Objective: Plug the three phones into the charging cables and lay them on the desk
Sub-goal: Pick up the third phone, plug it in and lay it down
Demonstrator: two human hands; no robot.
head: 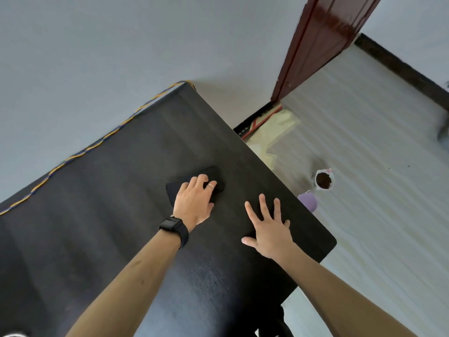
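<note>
A head-worn camera looks down on a dark tabletop (121,215) set against a pale wall. Two bare arms reach forward over it.

The left hand (194,203), with a black watch (173,227) on the wrist and a ring on one finger, lies on a black phone (213,172) near the middle of the tabletop. Its fingers (202,180) curl loosely over the phone, close together, pressing or about to grip; which one cannot be told. The right hand (269,229) rests flat beside it, nearer the right edge, fingers spread wide and holding nothing.

Only one phone is visible. A yellow-and-blue cable (97,145) runs along the far edge against the wall, well apart from the phone; no plug end can be seen, and nothing appears connected yet.

Risks, as a judgement: black on a dark surface, the phone is hard to see, so it could be nudged or slid carelessly. The right hand sits close to the edge, and a pot (324,180) and a purple object (307,200) stand on the floor just below, so anything pushed rightward could fall onto them. The cable may not reach, and tugging it could drag the phone.
</note>
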